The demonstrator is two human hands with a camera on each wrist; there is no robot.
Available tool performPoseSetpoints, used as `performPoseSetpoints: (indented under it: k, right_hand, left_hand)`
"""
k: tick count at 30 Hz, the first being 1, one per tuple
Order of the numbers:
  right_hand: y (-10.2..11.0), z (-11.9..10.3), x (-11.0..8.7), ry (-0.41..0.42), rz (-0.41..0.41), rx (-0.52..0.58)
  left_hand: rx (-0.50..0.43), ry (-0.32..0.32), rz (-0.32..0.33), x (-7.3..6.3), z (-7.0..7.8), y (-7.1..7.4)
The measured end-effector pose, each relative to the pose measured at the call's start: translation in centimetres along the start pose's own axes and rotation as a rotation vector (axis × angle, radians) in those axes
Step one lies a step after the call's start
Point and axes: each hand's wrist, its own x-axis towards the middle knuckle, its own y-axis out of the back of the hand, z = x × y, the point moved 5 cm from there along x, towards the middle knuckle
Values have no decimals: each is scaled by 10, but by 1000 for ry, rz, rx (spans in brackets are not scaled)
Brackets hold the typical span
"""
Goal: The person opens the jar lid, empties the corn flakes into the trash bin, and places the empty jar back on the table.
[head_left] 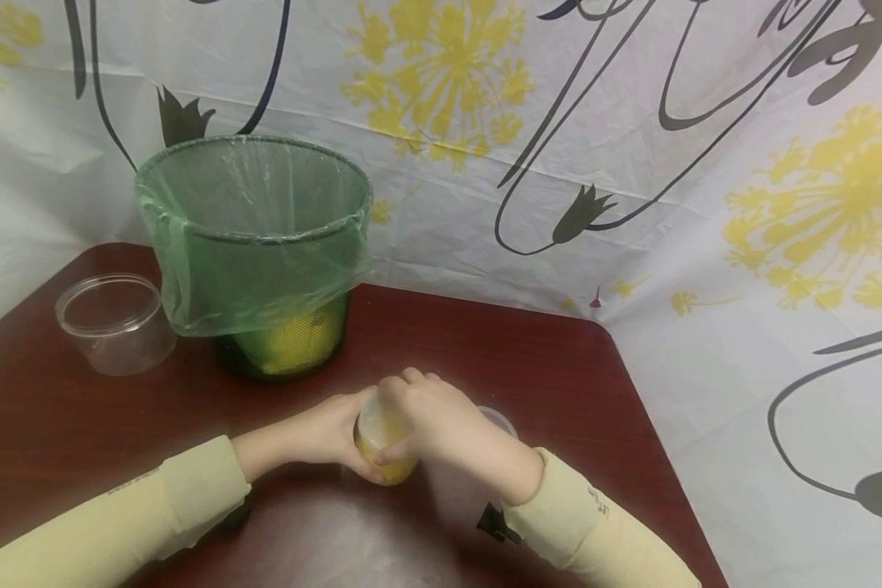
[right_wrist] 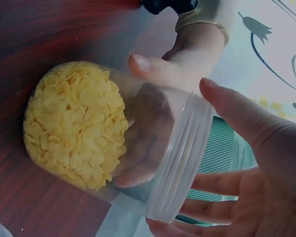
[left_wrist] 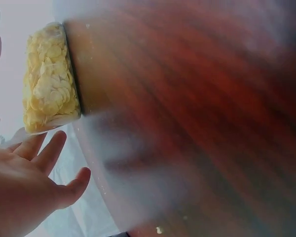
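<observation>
A clear plastic jar partly filled with thin yellow flakes is held between both hands above the dark red table. My left hand wraps round the jar's body, its thumb on the near side and its other fingers behind. In the right wrist view the jar lies tilted on its side, flakes gathered at its base. My right hand grips the pale ridged screw lid, with thumb on one side and fingers on the other. In the left wrist view the flakes show beside the left fingers.
A mesh bin with a green plastic liner stands at the back left, yellow showing through its lower side. Left of it is a clear round tub. A translucent rim shows behind the right forearm. A patterned curtain hangs behind.
</observation>
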Motion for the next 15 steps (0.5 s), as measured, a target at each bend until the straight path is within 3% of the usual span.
performPoseSetpoints:
  k: [15]
  right_hand:
    - [6,-7,6,47,2,-125]
  left_hand:
    - [-13,-77,-33,4,1,3]
